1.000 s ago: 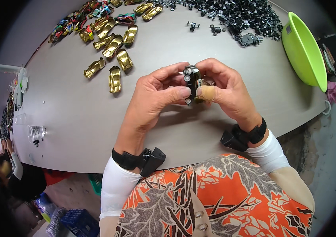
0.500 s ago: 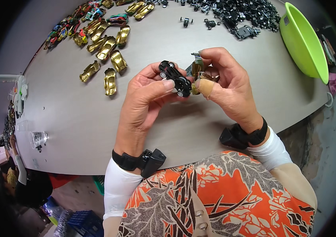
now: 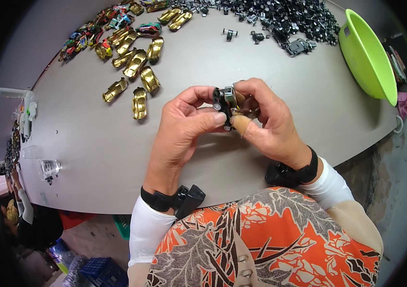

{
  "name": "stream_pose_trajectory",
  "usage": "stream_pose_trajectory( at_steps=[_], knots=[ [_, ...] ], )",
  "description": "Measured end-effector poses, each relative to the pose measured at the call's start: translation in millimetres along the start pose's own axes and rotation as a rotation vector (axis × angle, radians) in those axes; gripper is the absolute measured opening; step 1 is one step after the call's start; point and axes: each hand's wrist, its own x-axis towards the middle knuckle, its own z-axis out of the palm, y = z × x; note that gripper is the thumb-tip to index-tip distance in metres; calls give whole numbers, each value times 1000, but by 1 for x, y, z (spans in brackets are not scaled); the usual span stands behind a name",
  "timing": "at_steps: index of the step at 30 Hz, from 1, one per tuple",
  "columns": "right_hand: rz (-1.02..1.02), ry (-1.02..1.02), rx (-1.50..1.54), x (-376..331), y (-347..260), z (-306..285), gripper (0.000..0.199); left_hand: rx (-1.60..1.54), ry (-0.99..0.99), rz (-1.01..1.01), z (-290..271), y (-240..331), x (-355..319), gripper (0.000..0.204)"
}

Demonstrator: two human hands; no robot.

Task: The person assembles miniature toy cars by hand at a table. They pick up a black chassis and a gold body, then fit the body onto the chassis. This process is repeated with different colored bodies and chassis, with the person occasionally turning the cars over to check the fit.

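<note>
Both hands, left hand (image 3: 184,125) and right hand (image 3: 269,125), pinch one small black toy car chassis (image 3: 224,103) above the grey table (image 3: 93,143); roughly ten gold car shells (image 3: 139,102) lie nearby, one green bowl (image 3: 366,57) apart.

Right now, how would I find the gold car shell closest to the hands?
Start at the grey table, then the gold shells at its far left. The nearest shell lies at that group's near edge, beside the left hand, pointing straight toward the person.

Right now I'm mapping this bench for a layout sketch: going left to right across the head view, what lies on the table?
Clear plastic cup → loose gold car shells → left hand → black toy chassis held between both hands → right hand → green bowl.
</note>
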Motion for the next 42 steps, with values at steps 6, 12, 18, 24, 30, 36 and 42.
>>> stream_pose_trajectory(
  at_steps=[6,12,18,24,30,36,42],
  knots=[
    [-37,-24,-86,1,0,1,33,136,-8,46,3,0,-2,40],
    [-82,-31,-111,3,1,-1,31,46,-26,59,8,-5,-2,38],
    [-60,-32,-135,3,-4,-5,27,63,-27,62,14,-8,-3,38],
    [-21,-2,-123,0,-11,-4,25,142,-67,120,16,-11,-3,38],
    [-141,-62,-185,0,-2,-10,28,398,-113,220,11,-15,-6,38],
    [-191,16,-162,-2,4,-9,23,459,-54,186,21,-10,-13,34],
    [-129,4,-163,-4,-2,-8,19,341,62,154,22,-17,-15,26]
  ],
)
